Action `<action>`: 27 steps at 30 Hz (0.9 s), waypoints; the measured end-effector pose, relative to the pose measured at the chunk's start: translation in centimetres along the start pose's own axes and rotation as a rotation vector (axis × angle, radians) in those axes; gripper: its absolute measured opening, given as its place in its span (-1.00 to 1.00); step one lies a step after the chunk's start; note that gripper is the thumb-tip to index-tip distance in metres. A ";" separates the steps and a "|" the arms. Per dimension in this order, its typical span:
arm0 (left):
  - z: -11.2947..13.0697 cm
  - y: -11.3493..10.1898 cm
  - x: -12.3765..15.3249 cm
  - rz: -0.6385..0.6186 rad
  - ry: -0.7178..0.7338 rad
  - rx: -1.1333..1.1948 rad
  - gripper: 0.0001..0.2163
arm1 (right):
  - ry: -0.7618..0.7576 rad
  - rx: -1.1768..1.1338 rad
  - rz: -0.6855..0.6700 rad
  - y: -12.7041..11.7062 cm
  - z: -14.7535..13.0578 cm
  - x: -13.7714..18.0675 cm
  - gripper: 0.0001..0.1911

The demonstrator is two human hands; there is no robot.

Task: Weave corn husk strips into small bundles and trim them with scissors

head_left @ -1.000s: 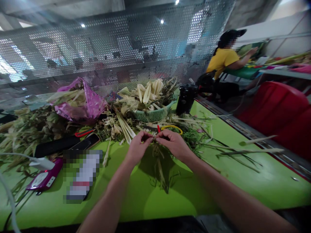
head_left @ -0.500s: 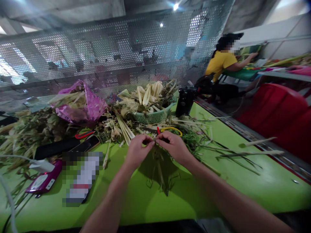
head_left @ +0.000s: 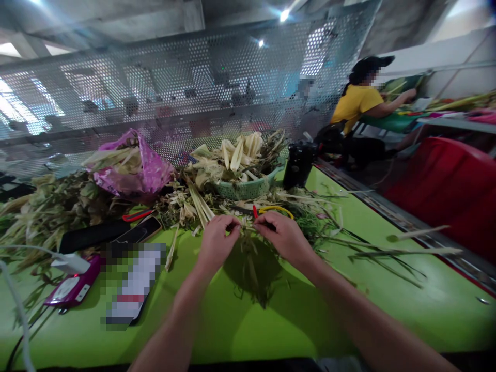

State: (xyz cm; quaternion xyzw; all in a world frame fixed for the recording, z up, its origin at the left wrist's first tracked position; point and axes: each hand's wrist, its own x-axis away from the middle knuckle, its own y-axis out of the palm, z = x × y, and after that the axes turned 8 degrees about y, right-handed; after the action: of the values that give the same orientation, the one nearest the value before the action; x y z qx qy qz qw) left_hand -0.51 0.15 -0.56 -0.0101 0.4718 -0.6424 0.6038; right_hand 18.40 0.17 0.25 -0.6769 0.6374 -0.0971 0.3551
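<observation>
My left hand (head_left: pixel 217 242) and my right hand (head_left: pixel 285 236) are raised over the green table, thumbs and forefingers pinched, a small gap between them. They grip the top of a small bundle of dried plant strips (head_left: pixel 251 261), which hangs down with thin curled ends and looks blurred. Just past my fingers lie scissors with a red and yellow handle (head_left: pixel 276 210). Green feathery sprigs (head_left: pixel 310 225) lie beyond my right hand. Pale dry husk strips (head_left: pixel 201 204) stretch out beyond my left hand.
A green basket (head_left: pixel 248 188) heaped with dry husks stands at the back, beside a black canister (head_left: pixel 298 164). To the left are a pink plastic bag (head_left: pixel 149 173), phones (head_left: pixel 135 284) and a purple power bank (head_left: pixel 72 287). A person in yellow (head_left: pixel 358 103) sits beyond a red chair (head_left: pixel 445 181).
My fingertips have drawn slightly apart, the right hand shifting right, with the strips stretched between them. The whole view has moved a little.
</observation>
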 end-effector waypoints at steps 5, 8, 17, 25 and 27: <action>-0.3 -0.5 -0.2 0.082 -0.161 0.178 -0.93 | 0.030 0.116 -0.023 -0.9 0.3 -0.2 -0.84; 0.0 -0.3 -0.1 0.134 -0.355 0.519 -0.96 | 0.046 0.118 -0.061 -0.7 0.5 -0.2 -0.85; 0.5 -0.8 -0.1 0.247 -0.473 1.236 -0.95 | 0.249 -0.252 -0.159 0.0 0.6 -0.4 -0.79; 1.2 -0.7 -0.3 0.224 -0.528 1.227 -0.92 | 0.385 -1.055 -0.248 -0.2 -0.7 -0.1 -0.82; 1.3 -0.5 -0.3 0.200 -0.533 1.149 -0.93 | 0.376 -1.120 -0.323 -0.1 -1.2 0.0 -0.81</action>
State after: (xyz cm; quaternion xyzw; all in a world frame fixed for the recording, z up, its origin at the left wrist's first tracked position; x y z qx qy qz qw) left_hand -0.09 -0.45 0.63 0.1999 -0.1153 -0.7090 0.6664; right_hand 17.81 -0.21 1.19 -0.8200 0.5327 0.0822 -0.1926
